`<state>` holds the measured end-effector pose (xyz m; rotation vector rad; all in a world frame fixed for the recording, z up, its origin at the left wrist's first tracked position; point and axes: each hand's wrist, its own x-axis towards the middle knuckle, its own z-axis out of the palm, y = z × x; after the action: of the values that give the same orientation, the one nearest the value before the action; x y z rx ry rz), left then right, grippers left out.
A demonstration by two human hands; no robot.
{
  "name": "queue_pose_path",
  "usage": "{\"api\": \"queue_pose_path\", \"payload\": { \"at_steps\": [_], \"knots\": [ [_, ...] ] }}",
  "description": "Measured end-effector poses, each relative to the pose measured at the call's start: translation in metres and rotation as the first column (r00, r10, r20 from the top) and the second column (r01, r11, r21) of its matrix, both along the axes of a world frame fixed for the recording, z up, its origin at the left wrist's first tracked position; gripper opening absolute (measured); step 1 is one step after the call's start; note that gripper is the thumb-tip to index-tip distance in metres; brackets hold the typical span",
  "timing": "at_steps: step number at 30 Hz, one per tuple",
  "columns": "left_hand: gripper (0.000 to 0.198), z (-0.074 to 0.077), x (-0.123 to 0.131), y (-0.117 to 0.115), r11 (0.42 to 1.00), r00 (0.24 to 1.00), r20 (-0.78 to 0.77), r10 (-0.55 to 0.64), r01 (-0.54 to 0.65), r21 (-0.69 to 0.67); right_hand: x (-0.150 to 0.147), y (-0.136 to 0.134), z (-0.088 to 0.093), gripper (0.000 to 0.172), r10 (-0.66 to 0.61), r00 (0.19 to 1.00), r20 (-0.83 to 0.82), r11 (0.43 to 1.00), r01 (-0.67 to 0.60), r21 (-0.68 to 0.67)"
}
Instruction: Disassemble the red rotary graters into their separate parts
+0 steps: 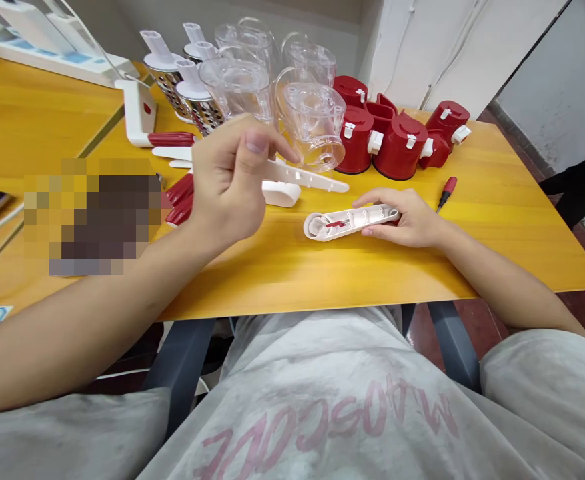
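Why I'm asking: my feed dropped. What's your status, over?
Left hand raised, fingers pinched, contents unclear. Right hand holds white handle flat on table. Screwdriver beside it, cups behind.

grey t-shirt (372,407), faded pink lettering, short sleeves, bare forearms.

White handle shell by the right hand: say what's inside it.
Inside the shell: a small red piece near the round end. The right hand hides the other end.

Open tabletop (322,280) along front edge, white handle part (345,222) mid-table, red housings (399,147) and clear cups (315,123) crowding back
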<state>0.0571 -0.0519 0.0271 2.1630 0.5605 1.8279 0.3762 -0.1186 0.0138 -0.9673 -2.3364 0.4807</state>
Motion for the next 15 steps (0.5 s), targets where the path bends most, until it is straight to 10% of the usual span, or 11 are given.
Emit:
{"api": "queue_pose_path", "payload": {
  "at_steps": [7, 15],
  "knots": [
    [0.083, 0.022, -0.045, 0.03, 0.999, 0.968, -0.249, 0.005, -0.017, -0.05, 0.001, -0.002, 0.0, 0.059, 0.034, 0.999, 0.04, 0.998, -0.036, 0.05],
    [0.077, 0.036, -0.079, 0.038, 0.974, 0.671, -0.742, -0.003, -0.167, -0.156, 0.0, -0.006, 0.001, 0.056, 0.082, 0.994, 0.074, 0.996, -0.084, 0.027]
  ]
}}
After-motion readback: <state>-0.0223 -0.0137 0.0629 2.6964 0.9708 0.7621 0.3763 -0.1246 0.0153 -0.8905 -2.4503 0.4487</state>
